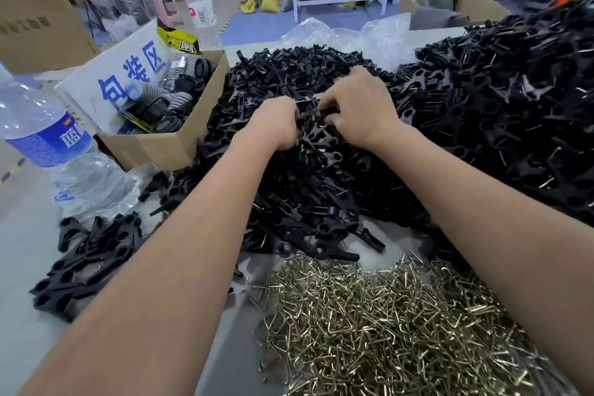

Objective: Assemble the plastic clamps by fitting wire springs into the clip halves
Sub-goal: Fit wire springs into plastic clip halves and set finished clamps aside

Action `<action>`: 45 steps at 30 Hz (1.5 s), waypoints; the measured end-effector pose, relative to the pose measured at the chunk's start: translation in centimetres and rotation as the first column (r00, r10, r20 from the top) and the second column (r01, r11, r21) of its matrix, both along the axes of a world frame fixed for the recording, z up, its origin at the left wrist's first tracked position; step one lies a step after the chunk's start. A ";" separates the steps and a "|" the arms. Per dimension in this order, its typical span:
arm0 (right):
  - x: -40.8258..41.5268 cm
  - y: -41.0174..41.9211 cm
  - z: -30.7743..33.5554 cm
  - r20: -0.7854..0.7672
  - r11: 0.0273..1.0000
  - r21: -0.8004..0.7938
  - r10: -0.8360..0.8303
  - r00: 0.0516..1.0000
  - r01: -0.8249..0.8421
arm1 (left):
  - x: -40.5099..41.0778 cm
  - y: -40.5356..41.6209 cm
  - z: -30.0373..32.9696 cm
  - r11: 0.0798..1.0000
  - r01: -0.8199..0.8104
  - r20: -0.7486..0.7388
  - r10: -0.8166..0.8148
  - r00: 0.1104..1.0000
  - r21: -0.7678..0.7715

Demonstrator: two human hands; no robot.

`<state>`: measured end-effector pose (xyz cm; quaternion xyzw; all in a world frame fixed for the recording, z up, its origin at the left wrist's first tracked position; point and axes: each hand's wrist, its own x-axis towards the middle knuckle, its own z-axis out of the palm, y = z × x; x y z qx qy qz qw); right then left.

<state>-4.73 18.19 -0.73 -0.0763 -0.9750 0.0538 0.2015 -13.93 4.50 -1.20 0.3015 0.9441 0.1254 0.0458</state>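
both hands on one clamp

curled fingers of the left hand (pixel 274 120) and right hand (pixel 356 106) pinch a black clip half (pixel 313 128) over the clip pile (pixel 308 190); wire springs (pixel 385 328) heap nearer, a cardboard box (pixel 167 141) sits left.

A pale grey table (pixel 29 244) is covered by heaps of black clip halves (pixel 308 190), a pile of wire springs (pixel 385 325), a cardboard box (pixel 167 145) and a water bottle (pixel 48 135).
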 end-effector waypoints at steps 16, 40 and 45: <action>15.6 -2.6 -4.8 -0.242 0.266 -0.934 0.025 0.970 -0.240 | 12.7 -5.4 -4.0 0.527 -0.222 0.362 -0.179 0.915 0.821; 17.0 -3.1 -6.7 -0.277 0.517 -0.806 0.101 0.956 -0.288 | 13.8 -6.2 -5.1 0.648 0.021 0.279 -0.357 0.891 0.761; 17.0 -3.0 -6.7 -0.327 0.521 -0.802 0.024 0.945 -0.290 | 13.9 -6.4 -5.0 0.625 0.022 0.324 -0.433 0.841 0.780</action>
